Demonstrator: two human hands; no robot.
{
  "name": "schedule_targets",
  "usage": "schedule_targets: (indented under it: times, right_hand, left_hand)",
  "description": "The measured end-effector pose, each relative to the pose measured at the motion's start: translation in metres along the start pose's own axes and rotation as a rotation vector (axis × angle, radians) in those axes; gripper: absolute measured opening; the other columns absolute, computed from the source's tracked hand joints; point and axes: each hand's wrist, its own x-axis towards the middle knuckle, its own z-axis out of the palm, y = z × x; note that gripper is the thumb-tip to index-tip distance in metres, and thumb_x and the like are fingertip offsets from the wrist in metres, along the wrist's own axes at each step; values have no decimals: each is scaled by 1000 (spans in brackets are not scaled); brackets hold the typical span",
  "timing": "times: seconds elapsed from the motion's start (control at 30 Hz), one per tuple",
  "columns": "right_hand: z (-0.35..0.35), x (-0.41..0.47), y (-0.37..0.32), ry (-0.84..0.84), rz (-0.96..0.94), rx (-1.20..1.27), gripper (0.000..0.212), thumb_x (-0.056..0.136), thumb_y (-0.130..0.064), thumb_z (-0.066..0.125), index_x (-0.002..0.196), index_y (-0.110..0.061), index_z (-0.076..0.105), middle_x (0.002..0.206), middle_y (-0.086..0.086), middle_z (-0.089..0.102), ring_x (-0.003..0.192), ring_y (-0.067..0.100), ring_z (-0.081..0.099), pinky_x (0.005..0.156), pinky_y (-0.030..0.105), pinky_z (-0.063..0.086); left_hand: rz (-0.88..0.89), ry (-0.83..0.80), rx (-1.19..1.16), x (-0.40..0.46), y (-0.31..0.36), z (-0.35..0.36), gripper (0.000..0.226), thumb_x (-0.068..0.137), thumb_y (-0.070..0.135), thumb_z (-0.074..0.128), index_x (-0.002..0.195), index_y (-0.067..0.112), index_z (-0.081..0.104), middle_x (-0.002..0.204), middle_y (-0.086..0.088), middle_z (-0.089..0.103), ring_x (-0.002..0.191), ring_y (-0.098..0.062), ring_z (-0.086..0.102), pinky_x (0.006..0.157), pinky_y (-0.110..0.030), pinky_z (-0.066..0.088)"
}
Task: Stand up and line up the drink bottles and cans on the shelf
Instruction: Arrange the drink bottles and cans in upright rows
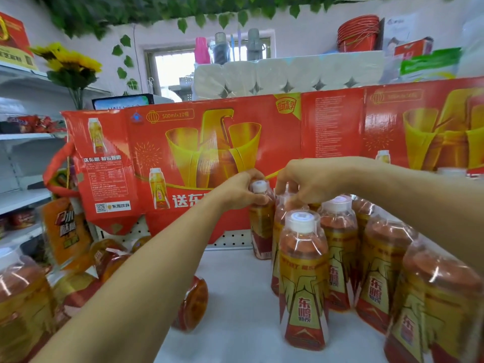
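My left hand (242, 191) grips a back bottle (262, 221), my right hand (311, 179) pinches its neighbor (281, 218), and fallen bottles (192, 303) still wait.

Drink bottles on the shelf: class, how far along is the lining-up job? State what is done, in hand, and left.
Done: a cluster of upright bottles stands at the right of the white shelf. In hand: the left hand grips the rear bottle near its cap, while the right hand touches the neighbouring bottle tops. Left: a toppled bottle and others lying at the left.
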Motion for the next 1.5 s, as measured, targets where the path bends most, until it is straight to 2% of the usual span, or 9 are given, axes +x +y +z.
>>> schedule_targets:
  times: [0.13, 0.4, 0.57, 0.7, 0.93, 1.13, 1.3, 1.43, 1.5]
  right_hand:
    - [2, 0, 0, -28, 1, -4, 44, 87, -41, 68, 128, -28, 58, 112, 2, 66, 98, 20, 63, 89, 41, 53]
    - [1, -11, -5, -15, -38, 99, 41, 95, -42, 55, 134, -30, 56, 121, 3, 66, 107, 24, 64, 95, 45, 51]
    - [3, -39, -15, 194, -108, 180, 47, 97, -41, 51, 142, -27, 47, 145, -3, 48, 128, 18, 49, 103, 34, 41]
    - [18, -67, -31, 399, -192, 202, 43, 97, -41, 51, 138, -30, 49, 141, -6, 48, 127, 13, 45, 103, 37, 41]
    - [63, -84, -80, 676, -317, 373, 31, 93, -33, 58, 123, -26, 62, 121, -9, 58, 114, 8, 49, 97, 31, 40]
    - [98, -65, -144, 544, -378, 517, 30, 92, -26, 63, 121, -24, 64, 119, -7, 62, 112, 11, 54, 99, 36, 44]
    - [112, -36, -209, 421, -384, 668, 43, 90, -31, 66, 130, -26, 55, 123, -7, 61, 110, 7, 56, 99, 32, 47]
    - [119, -14, -263, 303, -361, 881, 71, 85, -36, 71, 145, -30, 34, 135, -4, 52, 120, 12, 53, 103, 37, 46]
    - [123, -4, -286, 290, -355, 936, 83, 83, -40, 73, 149, -32, 23, 143, -4, 46, 127, 14, 49, 107, 41, 43]
  left_hand:
    - [16, 52, 51, 6, 3, 12, 50, 85, 27, 73, 129, 21, 50, 112, -1, 60, 95, -15, 57, 73, -25, 47]
    - [31, 62, 102, -7, 0, 22, 58, 93, 29, 63, 146, 25, 41, 141, -6, 49, 126, -25, 49, 101, -36, 43]
    - [39, 262, 161, -50, 15, 16, 60, 97, 35, 56, 151, 28, 31, 154, -1, 36, 142, -20, 30, 117, -44, 28]
    - [78, 450, 255, -112, 30, 18, 61, 96, 37, 57, 151, 25, 33, 150, 3, 40, 139, -14, 32, 115, -36, 28]
    - [67, 621, 303, -218, 29, 29, 57, 90, 38, 63, 141, 20, 46, 133, 0, 55, 124, -18, 47, 105, -42, 41]
    - [53, 670, 396, -285, -4, 7, 51, 89, 32, 63, 136, 18, 51, 131, -1, 56, 126, -20, 46, 106, -43, 40]
    - [75, 900, 429, -335, -34, -27, 48, 88, 22, 62, 134, 13, 52, 138, -2, 48, 135, -18, 38, 116, -36, 27]
    - [-123, 1069, 86, -364, -69, -60, 58, 88, 17, 60, 141, 22, 36, 145, 4, 30, 138, -10, 27, 115, -35, 29]
    - [-335, 1033, -85, -370, -94, -80, 66, 90, 21, 63, 145, 30, 27, 147, 9, 25, 136, -9, 29, 112, -41, 35]
